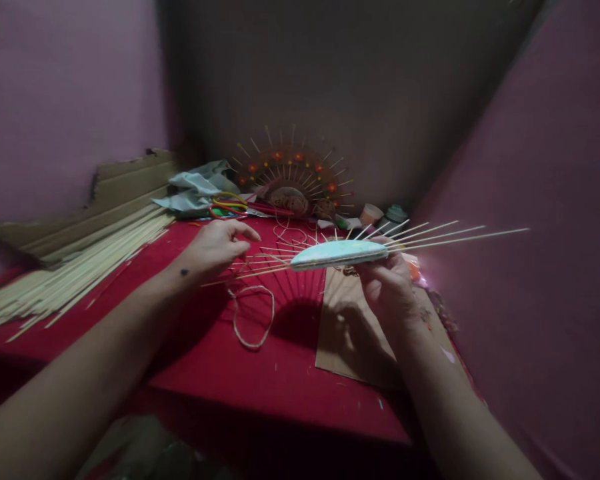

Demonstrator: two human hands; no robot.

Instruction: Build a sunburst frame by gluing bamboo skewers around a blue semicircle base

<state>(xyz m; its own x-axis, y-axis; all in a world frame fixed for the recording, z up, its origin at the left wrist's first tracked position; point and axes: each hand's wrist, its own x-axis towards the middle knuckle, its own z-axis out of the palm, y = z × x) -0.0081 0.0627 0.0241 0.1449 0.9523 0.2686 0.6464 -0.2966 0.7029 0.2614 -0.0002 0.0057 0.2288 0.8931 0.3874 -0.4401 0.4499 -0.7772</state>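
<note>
My right hand (387, 283) grips a half-round, pale blue-green padded piece (340, 252) at its right end, holding it above the table. Thin wooden sticks (430, 232) fan out from its far edge on both sides. Left of the piece hovers my left hand (217, 247), its forefinger and thumb bent and apart near the tips of the left sticks. Natural twine (273, 313) runs by those sticks and lies in a loose loop on the red cloth below. Whether the left fingers touch the twine is hard to tell.
A bundle of loose sticks (90, 263) lies at left beside folded cardboard (130, 177). Scissors (230, 205) rest at the back near a finished-looking stick fan (295, 167) with orange flowers. A brown board (345, 347) lies under my right hand; small jars (394, 217) stand behind.
</note>
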